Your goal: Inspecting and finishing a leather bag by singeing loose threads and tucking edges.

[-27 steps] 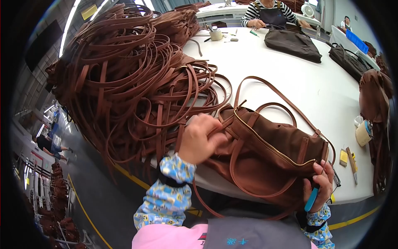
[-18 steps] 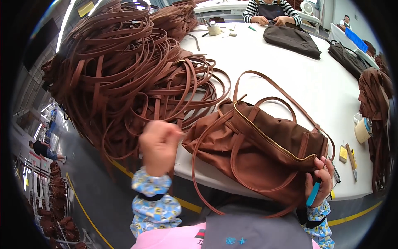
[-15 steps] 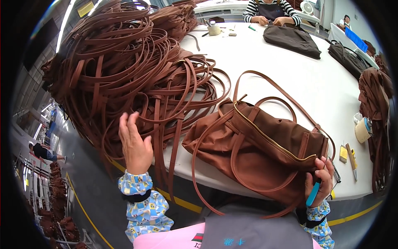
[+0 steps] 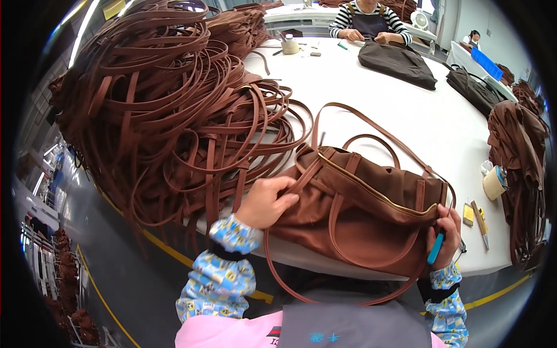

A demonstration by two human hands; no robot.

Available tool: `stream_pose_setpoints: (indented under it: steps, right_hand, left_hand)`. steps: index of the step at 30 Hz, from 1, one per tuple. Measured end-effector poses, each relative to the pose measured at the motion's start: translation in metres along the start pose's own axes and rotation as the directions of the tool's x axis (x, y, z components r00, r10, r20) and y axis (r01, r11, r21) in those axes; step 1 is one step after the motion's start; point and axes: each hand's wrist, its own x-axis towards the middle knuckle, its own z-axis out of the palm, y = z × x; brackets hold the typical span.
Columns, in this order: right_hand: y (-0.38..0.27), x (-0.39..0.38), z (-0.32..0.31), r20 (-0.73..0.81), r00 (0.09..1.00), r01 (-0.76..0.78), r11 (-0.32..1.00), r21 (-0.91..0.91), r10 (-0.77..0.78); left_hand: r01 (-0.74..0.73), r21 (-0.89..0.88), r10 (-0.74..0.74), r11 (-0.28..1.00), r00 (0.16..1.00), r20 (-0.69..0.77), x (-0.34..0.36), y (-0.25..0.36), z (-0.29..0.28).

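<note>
Bag (image 4: 371, 223) at edge of table (image 4: 331, 81), left grip (image 4: 266, 203) holding one end, right grip (image 4: 447, 236) around blue tool (image 4: 435, 249), open room beyond.

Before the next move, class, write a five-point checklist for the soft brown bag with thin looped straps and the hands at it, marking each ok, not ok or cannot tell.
1. Bare left hand at the soft brown bag's left end: ok, touching it.
2. Bare right hand at the opposite end: ok, beside the gold-coloured zipper's end.
3. Slim turquoise-handled tool held: ok, in the right hand.
4. Zipper fully closed: cannot tell.
5. Thin brown looped strap wholly over the white table: not ok, it reaches past the near edge.
</note>
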Motion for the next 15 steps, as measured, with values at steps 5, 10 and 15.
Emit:
stream_pose_setpoints:
  steps: [5, 10, 15]
  right_hand:
    - [0.029, -0.005, 0.002, 0.01, 0.998, -0.064, 0.994, 0.084, 0.063]
    - [0.028, 0.001, -0.003, 0.089, 0.993, -0.077, 0.996, 0.035, 0.074]
    - [0.004, 0.015, -0.053, 0.153, 0.98, -0.108, 0.986, -0.129, 0.127]
  left_hand:
    - [-0.191, -0.162, 0.188, 0.968, 0.982, -0.035, -0.062, 0.024, 0.015]
    - [-0.337, -0.106, 0.338, 0.936, 0.941, -0.009, -0.107, 0.024, 0.045]
    - [-0.388, 0.034, 0.385, 0.921, 0.921, 0.063, -0.126, 0.022, 0.068]
